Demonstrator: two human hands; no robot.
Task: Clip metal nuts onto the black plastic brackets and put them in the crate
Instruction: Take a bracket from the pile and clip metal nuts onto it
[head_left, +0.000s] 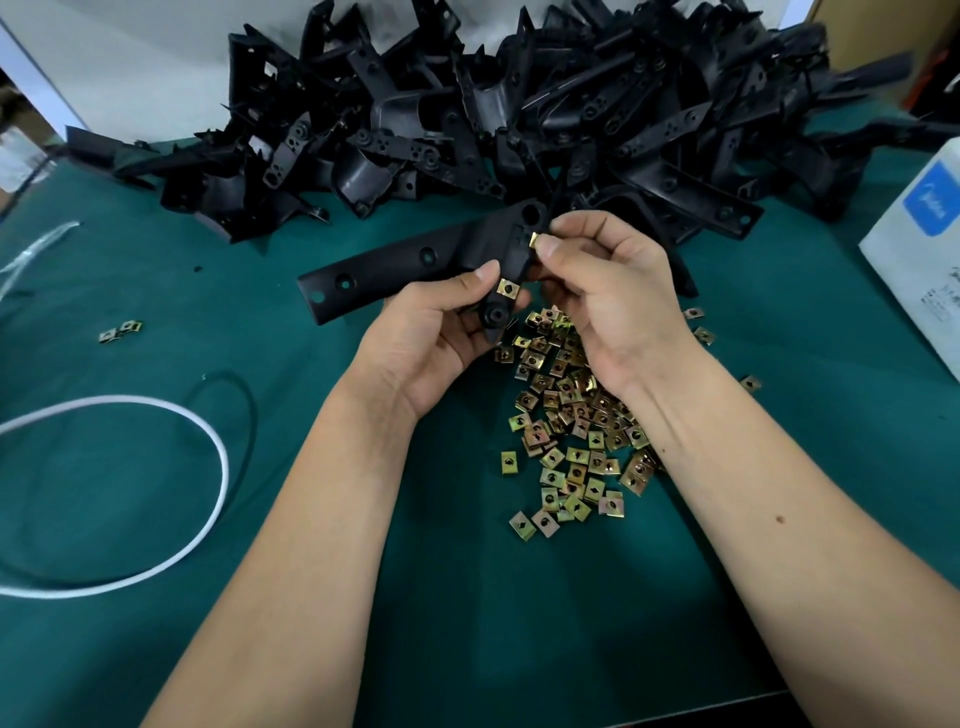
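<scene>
Green table (156, 519): long black bracket (415, 262), brass nut (507, 289) clipped on.

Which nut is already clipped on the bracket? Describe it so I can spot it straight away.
Start at the green mat, then find the long black bracket that the left hand holds above the loose nuts. The clipped nut sits on the bracket's near end, beside the left thumb. Unlike the nut pinched in the right hand, it lies flat with its hole showing.

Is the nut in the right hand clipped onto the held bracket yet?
Not yet: the right hand pinches the nut at the bracket edge, mostly exposed.
</scene>
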